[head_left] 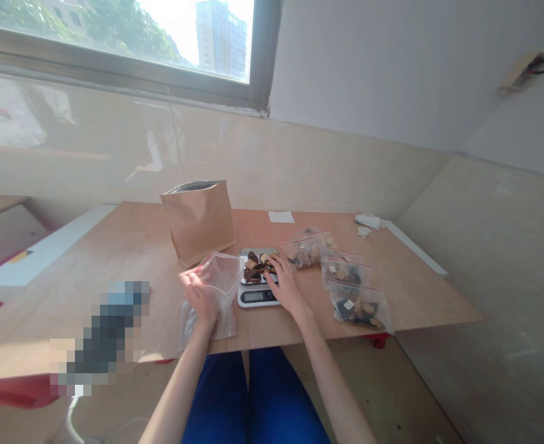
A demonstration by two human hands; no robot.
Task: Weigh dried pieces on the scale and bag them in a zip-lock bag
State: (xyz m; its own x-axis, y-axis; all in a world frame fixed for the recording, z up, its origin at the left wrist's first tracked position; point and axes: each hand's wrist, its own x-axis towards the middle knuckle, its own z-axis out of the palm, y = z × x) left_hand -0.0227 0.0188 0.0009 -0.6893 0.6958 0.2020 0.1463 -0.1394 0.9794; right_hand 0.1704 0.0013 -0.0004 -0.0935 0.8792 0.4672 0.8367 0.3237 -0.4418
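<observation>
My left hand (201,299) is closed on an empty clear zip bag (221,280), holding it up just left of a small digital kitchen scale (257,296). Brown and dark dried pieces (255,265) lie piled on the scale's platform. My right hand (283,282) reaches onto the right side of that pile, fingers curled on the pieces.
A brown paper bag (199,222) stands open behind the scale on the wooden table (115,265). Several filled zip bags (356,302) lie to the right. White paper scraps (281,216) and small items (367,221) sit near the far edge. A blurred-out object (100,336) lies front left.
</observation>
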